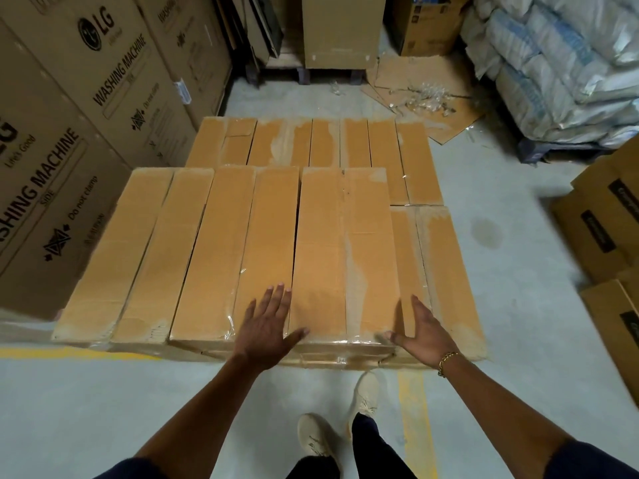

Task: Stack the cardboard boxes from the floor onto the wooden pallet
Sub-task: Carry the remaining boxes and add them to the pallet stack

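Note:
Several long, plain cardboard boxes lie side by side in a stack in front of me. A lower row of boxes (311, 143) shows behind it. The upper box nearest my hands (340, 243) is wider and taped along its middle. My left hand (268, 323) lies flat with straight fingers on the near end of that box and its left neighbour (266, 236). My right hand (423, 328) is spread with straight fingers at the box's right near corner, next to a lower box (435, 257). The pallet beneath is hidden.
Tall washing-machine cartons (79, 140) wall off the left. More brown boxes (608, 229) sit on the right. Wrapped white sacks (560, 63) are stacked at the back right, with flattened cardboard (425, 98) and plastic scraps on the floor. My feet (345, 420) stand on grey concrete.

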`<control>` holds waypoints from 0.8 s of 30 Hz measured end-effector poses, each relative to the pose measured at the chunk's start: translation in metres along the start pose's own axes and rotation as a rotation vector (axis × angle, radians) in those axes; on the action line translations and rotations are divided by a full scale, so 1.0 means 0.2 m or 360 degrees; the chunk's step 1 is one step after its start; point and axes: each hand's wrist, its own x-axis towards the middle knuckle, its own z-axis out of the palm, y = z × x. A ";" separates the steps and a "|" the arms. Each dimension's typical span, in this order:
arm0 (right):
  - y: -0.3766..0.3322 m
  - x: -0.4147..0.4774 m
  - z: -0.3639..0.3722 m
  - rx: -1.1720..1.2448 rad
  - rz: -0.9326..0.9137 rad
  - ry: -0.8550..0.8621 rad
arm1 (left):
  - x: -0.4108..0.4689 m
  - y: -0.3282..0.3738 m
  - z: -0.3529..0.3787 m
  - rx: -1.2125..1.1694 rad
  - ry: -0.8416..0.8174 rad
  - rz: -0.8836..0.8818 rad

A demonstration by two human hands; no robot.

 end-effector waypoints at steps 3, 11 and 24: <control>-0.05 -0.07 -0.12 -0.0098 -0.0068 0.0121 | 0.00 0.07 -0.17 0.0018 0.0115 0.0022; -0.01 -0.30 -0.43 -0.0095 -0.0102 0.0405 | 0.06 0.40 -0.54 0.0020 0.0309 0.0225; 0.89 -0.86 -1.02 0.0136 0.0295 0.0931 | 0.41 1.75 -0.68 0.0061 0.0312 0.0924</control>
